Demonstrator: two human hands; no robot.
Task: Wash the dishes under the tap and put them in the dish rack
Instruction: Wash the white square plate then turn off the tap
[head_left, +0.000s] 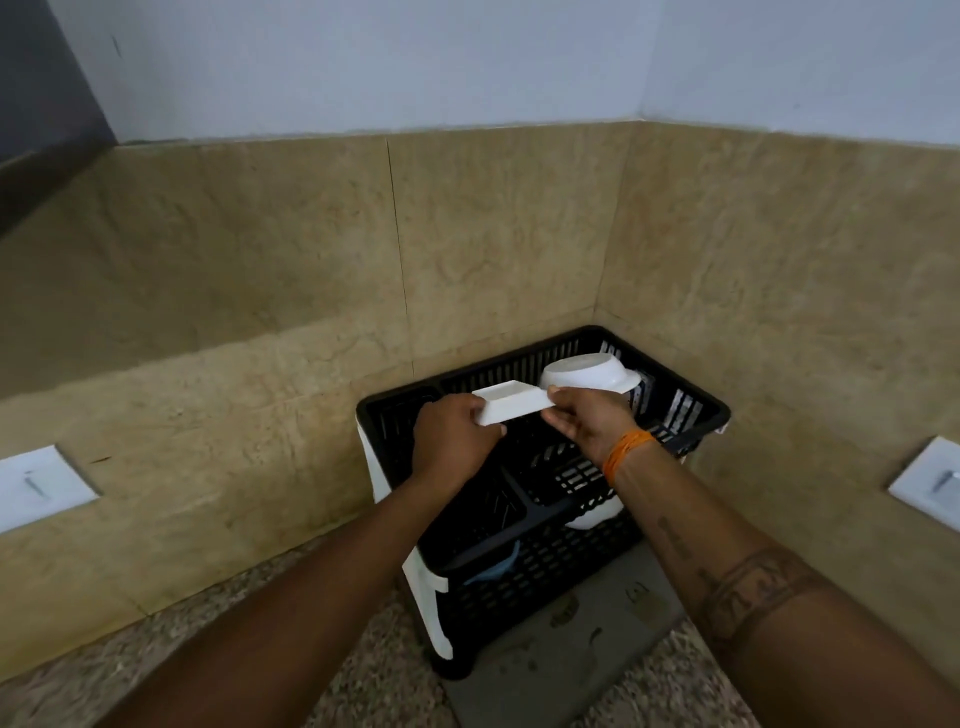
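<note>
Both forearms reach up from the bottom corners of the frame and meet just right of centre, over a black dish rack (550, 551). The left hand (453, 441) shows its back to the camera, its fingers (491, 430) curled round the left end of a white rectangular dish (514, 408). The right hand (587, 421) is turned palm inward, its fingers wrapped over the dish's right end, so the two hands grip the one dish between them. The dish is held roughly level above the rack's open top, toward the back left part of it. An orange thread band (626, 449) circles the right wrist, and a dark tattooed band (753, 587) shows on the right forearm. One white bowl (589, 375) lies upside down and tilted in the rack's far end, just behind the right hand. That makes two white dishes in plain sight: one held, one racked. The rack stands in the corner of a speckled stone table (218, 613), on a grey mat (571, 649). Two white wall plates show, one at the left edge (39, 486) and one at the right edge (930, 491).
</note>
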